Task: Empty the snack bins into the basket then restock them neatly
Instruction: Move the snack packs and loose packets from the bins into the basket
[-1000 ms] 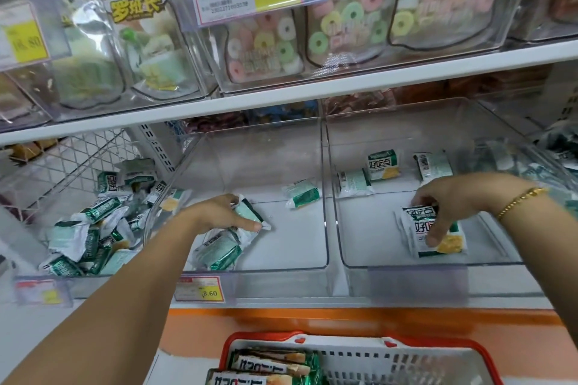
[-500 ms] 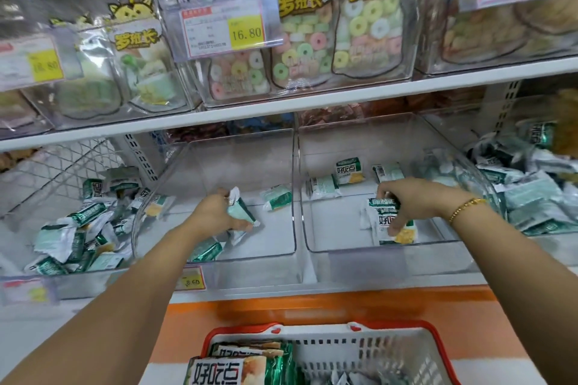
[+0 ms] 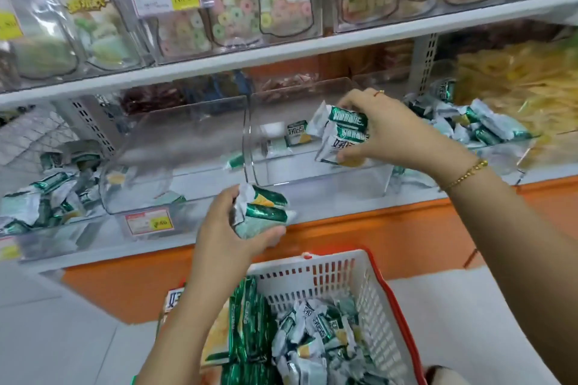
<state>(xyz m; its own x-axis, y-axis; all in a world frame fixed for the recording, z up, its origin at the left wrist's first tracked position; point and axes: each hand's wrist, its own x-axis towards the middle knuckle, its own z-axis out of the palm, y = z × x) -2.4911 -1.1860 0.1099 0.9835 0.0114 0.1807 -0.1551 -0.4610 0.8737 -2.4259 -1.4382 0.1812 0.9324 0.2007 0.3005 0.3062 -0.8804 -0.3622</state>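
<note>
My left hand point(image 3: 225, 228) grips a small bunch of green and white snack packets point(image 3: 261, 212) in front of the left clear bin point(image 3: 175, 147), above the basket. My right hand point(image 3: 384, 131) holds another bunch of the same packets point(image 3: 339, 134) over the front of the right clear bin point(image 3: 312, 172). A few packets point(image 3: 295, 133) still lie at the back of the right bin, and one packet point(image 3: 234, 161) lies in the left one. Below, the white basket with a red rim point(image 3: 369, 300) holds several packets point(image 3: 312, 334).
Bins on the far left point(image 3: 40, 197) and far right point(image 3: 475, 125) hold heaps of the same packets. An upper shelf point(image 3: 281, 50) carries bags of ring sweets with yellow price tags. An orange shelf base point(image 3: 359, 234) runs behind the basket.
Both hands have lifted out of the bins with packets in their grip; the left has come down toward the basket, the right has risen over its bin's front. The view has tilted down.
</note>
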